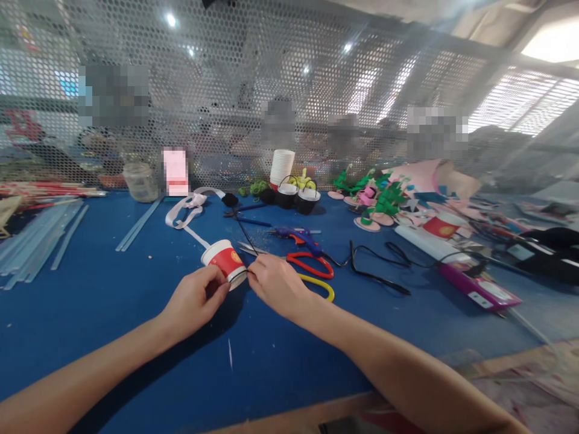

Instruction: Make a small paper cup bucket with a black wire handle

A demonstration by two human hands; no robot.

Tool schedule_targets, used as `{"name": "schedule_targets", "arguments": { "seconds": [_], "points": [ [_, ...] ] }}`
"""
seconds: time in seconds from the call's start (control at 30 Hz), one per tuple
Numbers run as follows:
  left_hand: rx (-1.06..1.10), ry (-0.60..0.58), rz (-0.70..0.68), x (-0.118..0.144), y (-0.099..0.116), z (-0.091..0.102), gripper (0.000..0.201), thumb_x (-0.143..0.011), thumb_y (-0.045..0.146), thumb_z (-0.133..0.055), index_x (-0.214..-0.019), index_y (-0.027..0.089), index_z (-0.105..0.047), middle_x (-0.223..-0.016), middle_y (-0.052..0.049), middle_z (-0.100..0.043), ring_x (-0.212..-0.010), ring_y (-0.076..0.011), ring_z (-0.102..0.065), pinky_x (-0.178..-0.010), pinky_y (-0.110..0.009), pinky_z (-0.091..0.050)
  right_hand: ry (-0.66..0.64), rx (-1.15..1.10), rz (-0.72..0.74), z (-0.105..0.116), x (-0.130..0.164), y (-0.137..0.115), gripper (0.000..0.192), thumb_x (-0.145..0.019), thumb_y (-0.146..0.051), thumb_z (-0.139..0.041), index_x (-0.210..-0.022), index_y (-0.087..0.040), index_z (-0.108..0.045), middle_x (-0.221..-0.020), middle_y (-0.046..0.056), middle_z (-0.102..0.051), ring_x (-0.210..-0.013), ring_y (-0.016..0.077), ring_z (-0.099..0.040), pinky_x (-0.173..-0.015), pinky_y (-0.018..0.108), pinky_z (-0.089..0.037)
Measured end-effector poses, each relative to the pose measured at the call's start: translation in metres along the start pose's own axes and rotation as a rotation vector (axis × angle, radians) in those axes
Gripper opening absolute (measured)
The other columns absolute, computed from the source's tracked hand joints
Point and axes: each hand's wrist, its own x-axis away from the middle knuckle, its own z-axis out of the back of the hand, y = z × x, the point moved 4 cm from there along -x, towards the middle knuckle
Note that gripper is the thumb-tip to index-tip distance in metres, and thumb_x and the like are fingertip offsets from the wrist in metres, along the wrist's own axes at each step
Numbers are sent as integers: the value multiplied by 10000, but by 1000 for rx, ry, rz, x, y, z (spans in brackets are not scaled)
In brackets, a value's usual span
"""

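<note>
Blue felt covers the table [113, 289] before a perforated mesh screen. Left hand [192, 301] has a closed grip on a red-and-white paper cup [225, 260] tipped on its side; right hand [275, 283] pinches a thin black wire [246, 235] at its rim. Red-handled scissors [312, 265] and a glue gun [301, 236] lie just beyond.

A craft workshop, by the look of it. Just beyond the hands lie red-handled scissors [312, 264] and a blue glue gun [302, 236] on a blue worktable [113, 289]. Far to the left lie glue sticks [31, 241]; farther right sit green paper decorations [384, 199]. A perforated metal screen [226, 90] stands behind, other workers beyond it.
</note>
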Motion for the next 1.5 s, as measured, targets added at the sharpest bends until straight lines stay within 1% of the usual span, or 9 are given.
{"name": "schedule_targets", "arguments": {
  "seconds": [0.13,0.27,0.47,0.73,0.87,0.93,1.03,1.27,1.5],
  "points": [
    [-96,-87,54,-1,-8,4,242,-754,352,-406,-613,164,-464,-590,5,-506,-541,-111,-439,-519,-216,-325,4,-6,9,0,0,0,247,-826,-172,-389,-781,-109,-624,-781,87,-601,-765,178,-556,-675,273,-420],
    [-264,-320,154,-7,-19,21,249,-659,415,-522,-592,178,-491,-580,8,-540,-537,-136,-473,-494,-228,-300,-23,-20,-4,0,0,3,251,-828,-186,-385,-813,-104,-622,-812,95,-602,-794,184,-555,-686,274,-421],
    [-247,57,173,-39,-21,58,358,-697,472,-455,-861,159,-517,-761,-38,-590,-684,-169,-529,-629,-265,-372,-58,-60,-32,2,0,4,255,-827,-200,-380,-864,-102,-612,-867,105,-594,-818,191,-555,-701,284,-424],
    [338,-205,257,-54,-33,18,365,-635,505,-522,-646,140,-537,-594,10,-548,-588,-131,-496,-563,-237,-373,39,-175,-83,6,1,12,379,-760,-159,-422,-1134,-105,-459,-1086,125,-515,-847,194,-563,-686,300,-450],
    [634,-61,284,-45,-33,22,303,-647,433,-575,-688,136,-533,-634,14,-550,-595,-104,-489,-594,-226,-381,205,-278,-119,16,-2,24,310,-735,-114,-445,-1040,-108,-502,-1088,125,-498,-853,176,-541,-685,279,-441],
    [732,37,275,-39,-31,27,270,-662,398,-583,-713,139,-531,-675,9,-560,-609,-94,-490,-598,-217,-384,325,-350,-132,24,-2,28,122,-764,-158,-453,-831,-127,-550,-913,91,-550,-770,156,-531,-646,260,-427],
    [766,186,229,-30,-24,34,228,-662,359,-595,-661,147,-513,-638,26,-543,-574,-76,-463,-541,-186,-368,442,-509,-110,33,1,27,234,-819,-255,-416,-619,-163,-495,-661,27,-531,-641,124,-497,-599,236,-399],
    [719,272,202,-10,-8,31,215,-657,351,-590,-621,162,-496,-565,44,-538,-522,-75,-463,-509,-175,-397,334,-809,-105,31,1,14,263,-843,-270,-358,-648,-155,-492,-650,15,-520,-619,107,-463,-585,222,-376],
    [737,106,209,-7,-9,22,326,-638,336,-632,-912,162,-594,-812,-46,-661,-746,-168,-583,-685,-252,-471,238,-1145,-187,23,-4,17,213,-820,-239,-389,-673,-149,-514,-641,-7,-543,-600,88,-493,-556,197,-392]
  ]
}}
